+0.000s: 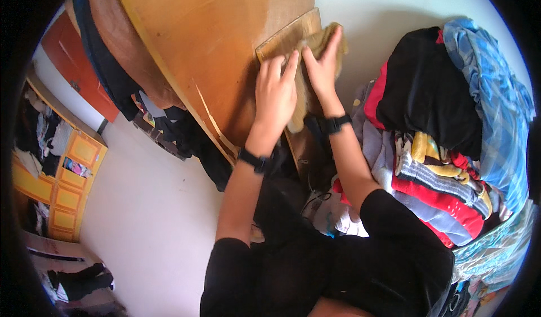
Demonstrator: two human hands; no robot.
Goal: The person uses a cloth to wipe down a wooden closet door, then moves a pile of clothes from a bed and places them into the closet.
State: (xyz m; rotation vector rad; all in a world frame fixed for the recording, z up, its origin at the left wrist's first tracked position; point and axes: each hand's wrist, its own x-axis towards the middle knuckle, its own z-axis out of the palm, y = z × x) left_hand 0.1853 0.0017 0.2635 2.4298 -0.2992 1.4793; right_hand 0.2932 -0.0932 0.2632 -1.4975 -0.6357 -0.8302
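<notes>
A fuzzy olive-brown cloth (299,116) is bunched between my hands, with one end hanging down. My right hand (324,70) grips its upper right part, thumb and fingers spread around the fabric. On the cloth's left side my left hand (277,91) has its fingers at the fabric; the fingertips are slightly blurred and partly hidden. Behind both hands stands a narrow wooden board (310,21), seemingly part of the furniture. A large varnished wooden panel (203,34) rises to its left, its surface split near the lower edge.
To the right is a tall pile of folded blankets and clothes (439,198), topped by a black garment (427,89) and a blue checked cloth (486,76). Dark clothes (181,127) hang beyond the panel. A yellow wooden cabinet (69,194) and a red door (78,63) stand across the pale floor (148,215).
</notes>
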